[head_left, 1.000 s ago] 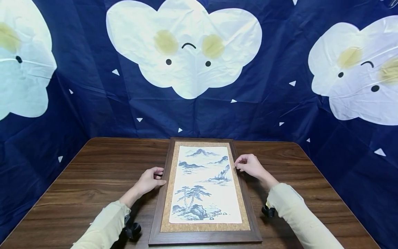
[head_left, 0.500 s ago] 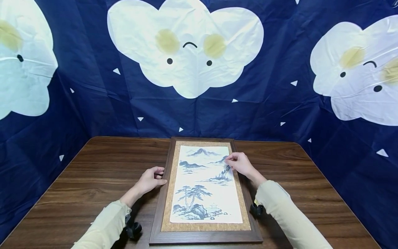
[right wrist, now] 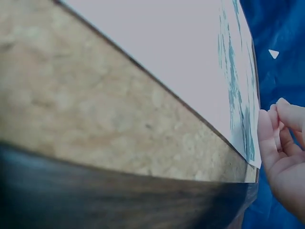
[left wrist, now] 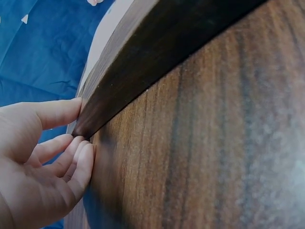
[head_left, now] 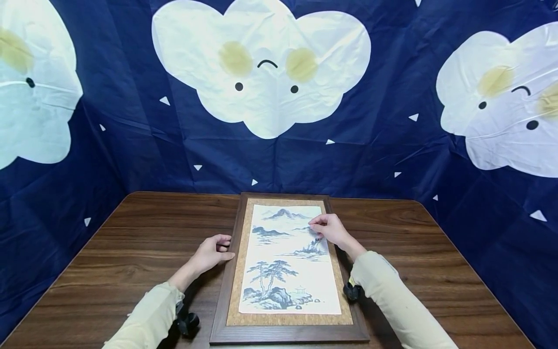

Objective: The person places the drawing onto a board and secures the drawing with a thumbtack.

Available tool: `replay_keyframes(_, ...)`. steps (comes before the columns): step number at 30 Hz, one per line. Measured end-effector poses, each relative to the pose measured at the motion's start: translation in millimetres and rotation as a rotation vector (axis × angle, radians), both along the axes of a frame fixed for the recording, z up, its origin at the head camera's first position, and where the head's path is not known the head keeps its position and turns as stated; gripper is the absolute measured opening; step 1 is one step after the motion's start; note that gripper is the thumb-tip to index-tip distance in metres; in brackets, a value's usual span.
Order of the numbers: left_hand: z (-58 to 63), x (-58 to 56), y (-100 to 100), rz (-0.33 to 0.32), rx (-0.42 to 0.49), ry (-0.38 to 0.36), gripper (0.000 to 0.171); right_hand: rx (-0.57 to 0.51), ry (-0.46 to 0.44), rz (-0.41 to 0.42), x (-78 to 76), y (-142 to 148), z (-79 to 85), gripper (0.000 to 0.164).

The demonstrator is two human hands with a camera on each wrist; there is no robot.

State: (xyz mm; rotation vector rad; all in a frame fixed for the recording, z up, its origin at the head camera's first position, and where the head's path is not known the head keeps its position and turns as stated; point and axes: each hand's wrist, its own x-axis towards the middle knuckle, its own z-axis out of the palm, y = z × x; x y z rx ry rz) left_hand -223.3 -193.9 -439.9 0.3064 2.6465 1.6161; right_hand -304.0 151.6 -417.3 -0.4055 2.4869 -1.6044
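A brown wooden picture frame [head_left: 289, 334] lies on the table, holding a cork-coloured backing [head_left: 287, 319] and a white sheet with a blue ink landscape [head_left: 301, 271]. My left hand [head_left: 209, 254] is at the frame's left side. In the left wrist view its thumb [left wrist: 62, 112] touches the frame's side, with loosely bent fingers [left wrist: 78, 164] lower down. My right hand [head_left: 333, 230] reaches over the sheet's upper right, fingertips close over the painted hills and covering part of them. In the right wrist view, its fingers [right wrist: 267, 138] are lightly bent, with nothing visible between them.
The brown wood-grain table [head_left: 174, 213] extends on both sides of the frame. Behind it hangs a dark blue cloth [head_left: 226, 160] with white clouds [head_left: 270, 109]. A black device [head_left: 188, 322] sits at the left wrist, another black device [head_left: 351, 291] at the right.
My right hand has moved left from the frame's right edge onto the sheet, its fingertips now over the upper painted hills. My left hand stays at the frame's left side.
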Motion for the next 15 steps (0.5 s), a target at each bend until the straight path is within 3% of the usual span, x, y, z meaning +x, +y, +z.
replay_keyframes(6, 3.9, 0.0, 3.7, 0.056, -0.041, -0.069, 0.050, -0.001, -0.050, -0.007, -2.4, -5.5, 2.4, 0.020)
replay_keyframes(15, -0.3, -3.0, 3.6, 0.066, -0.047, -0.064, 0.048, -0.020, -0.041, -0.003, -8.8, -12.8, 1.7, 0.018)
